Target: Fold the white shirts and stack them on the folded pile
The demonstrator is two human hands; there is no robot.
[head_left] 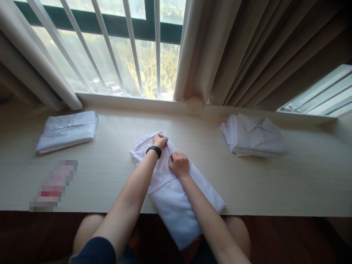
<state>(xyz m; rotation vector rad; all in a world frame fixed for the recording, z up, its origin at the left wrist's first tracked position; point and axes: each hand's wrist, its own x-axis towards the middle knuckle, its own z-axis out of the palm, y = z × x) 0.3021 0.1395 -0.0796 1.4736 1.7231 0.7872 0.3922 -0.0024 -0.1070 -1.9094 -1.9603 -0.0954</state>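
Note:
A white shirt (176, 198) lies lengthwise on the pale wooden table (275, 183), its lower part hanging over the near edge onto my lap. My left hand (160, 140), with a black band on the wrist, pinches the fabric near the collar end. My right hand (178, 164) is closed on the cloth just below it, at the shirt's middle. Both hands sit close together on the shirt.
A folded white cloth (66, 131) lies at the back left. A stack of folded white shirts (254, 139) sits at the back right. A blurred-out object (53, 185) lies near the left front edge. Window bars and curtains (247, 51) rise behind the table.

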